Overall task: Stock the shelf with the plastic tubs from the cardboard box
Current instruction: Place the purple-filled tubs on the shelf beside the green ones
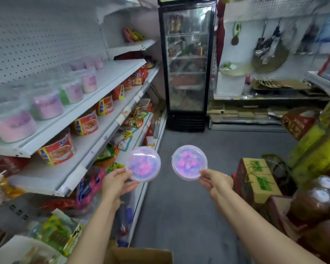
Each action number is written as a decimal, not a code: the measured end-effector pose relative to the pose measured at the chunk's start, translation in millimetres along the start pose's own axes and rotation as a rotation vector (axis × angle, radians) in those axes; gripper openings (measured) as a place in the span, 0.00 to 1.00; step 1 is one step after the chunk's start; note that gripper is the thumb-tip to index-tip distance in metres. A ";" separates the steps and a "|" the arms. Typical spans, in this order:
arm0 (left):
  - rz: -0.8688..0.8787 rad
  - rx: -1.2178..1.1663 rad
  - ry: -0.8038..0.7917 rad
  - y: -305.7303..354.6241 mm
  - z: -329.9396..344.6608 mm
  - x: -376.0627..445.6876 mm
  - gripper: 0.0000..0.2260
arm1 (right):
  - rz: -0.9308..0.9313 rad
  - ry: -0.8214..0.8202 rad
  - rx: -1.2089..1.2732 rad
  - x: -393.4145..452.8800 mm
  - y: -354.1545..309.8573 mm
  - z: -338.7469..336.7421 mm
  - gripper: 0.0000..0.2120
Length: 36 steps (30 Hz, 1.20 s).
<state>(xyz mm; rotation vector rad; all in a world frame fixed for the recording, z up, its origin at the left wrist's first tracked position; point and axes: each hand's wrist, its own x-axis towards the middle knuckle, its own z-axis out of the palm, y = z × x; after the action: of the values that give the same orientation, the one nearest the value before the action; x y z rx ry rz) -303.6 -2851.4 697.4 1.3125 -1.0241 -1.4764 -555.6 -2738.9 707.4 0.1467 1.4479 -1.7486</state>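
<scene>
At the bottom edge the cardboard box (141, 256) shows only its open top rim, between the two forearms. Above it, over bare grey floor (189, 216), the left hand (116, 182) pinches one plastic tub (143, 164) by its near rim and the right hand (216, 181) pinches a second tub (189, 162) likewise, lids facing the camera, the two apart (two held in all). Farther left, the white shelf (111, 75) carries a row of about seven more tubs (46, 105), blurred, with open room toward its far end.
</scene>
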 end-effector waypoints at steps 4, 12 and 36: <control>0.009 -0.028 -0.020 37.3 34.5 60.0 0.12 | -0.033 0.012 0.018 39.1 -49.4 43.1 0.08; 0.053 -0.059 -0.014 97.5 111.1 167.0 0.11 | -0.050 -0.058 -0.007 132.6 -114.3 135.7 0.07; 0.334 -0.174 0.441 289.1 206.9 466.2 0.14 | -0.003 -0.610 -0.195 400.9 -257.5 531.8 0.10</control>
<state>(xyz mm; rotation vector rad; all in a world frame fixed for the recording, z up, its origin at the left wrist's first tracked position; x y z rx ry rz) -506.2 -3373.1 872.1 1.2016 -0.7600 -0.9465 -766.1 -3406.5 848.3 -0.4555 1.1451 -1.4631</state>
